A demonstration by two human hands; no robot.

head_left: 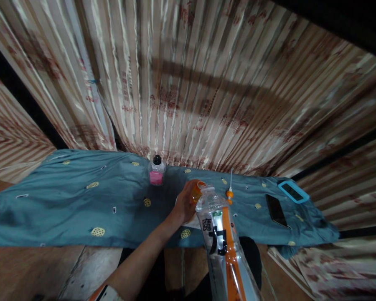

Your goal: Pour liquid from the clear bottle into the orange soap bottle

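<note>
Now | left hand (pixel 185 204) grip: orange cap (pixel 196 191) | beside bottle (pixel 221 242) mouth

One hand (pixel 184 205) is being seen, just left of the big bottle (pixel 221 246). Two bottles are being counted: that one and a small pink-filled one (pixel 156 171) beyond it to the left. One orange cap (pixel 196 191) is being held beside its mouth. Two phones, one black (pixel 276 210) and one blue-cased (pixel 293 191), are being shown to its right, and one dropper (pixel 229 190) just behind it, all on one cloth (pixel 65 200).
</note>
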